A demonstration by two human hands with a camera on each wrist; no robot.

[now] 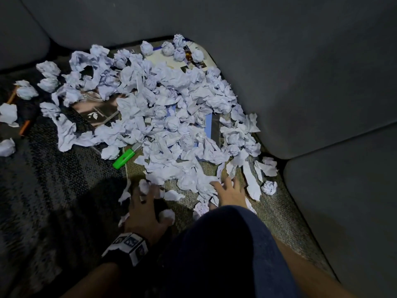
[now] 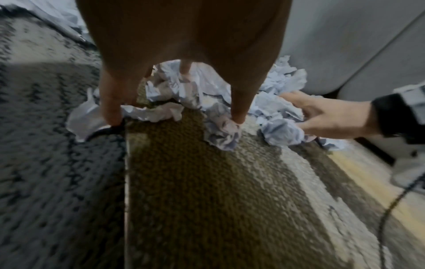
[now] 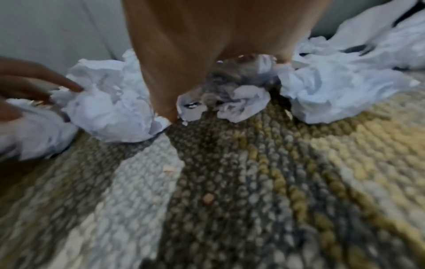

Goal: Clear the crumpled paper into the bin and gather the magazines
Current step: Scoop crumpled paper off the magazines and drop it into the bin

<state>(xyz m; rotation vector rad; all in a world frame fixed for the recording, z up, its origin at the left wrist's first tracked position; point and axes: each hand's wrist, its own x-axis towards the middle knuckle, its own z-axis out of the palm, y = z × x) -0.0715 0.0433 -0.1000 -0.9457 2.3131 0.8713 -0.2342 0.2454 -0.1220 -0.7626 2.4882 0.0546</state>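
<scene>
A big heap of crumpled white paper (image 1: pixel 163 117) covers the rug. Under it lie magazines: a dark-covered one (image 1: pixel 96 112) at the left, a blue-edged one (image 1: pixel 211 125) in the middle, and a pale one with photos (image 1: pixel 189 59) at the back. My left hand (image 1: pixel 148 196) is spread at the heap's near edge, its fingers (image 2: pixel 111 109) pressing down on small paper balls (image 2: pixel 220 131). My right hand (image 1: pixel 227 188) lies spread on the paper to the right, fingers reaching into the balls (image 2: pixel 282 134). No bin is in view.
Grey sofa cushions (image 1: pixel 300 72) wall in the back and right side. A green marker (image 1: pixel 123 159) lies left of the near papers. Orange pencils (image 1: pixel 24 126) and stray balls sit far left. My knee in dark blue (image 1: pixel 225 244) is between my arms.
</scene>
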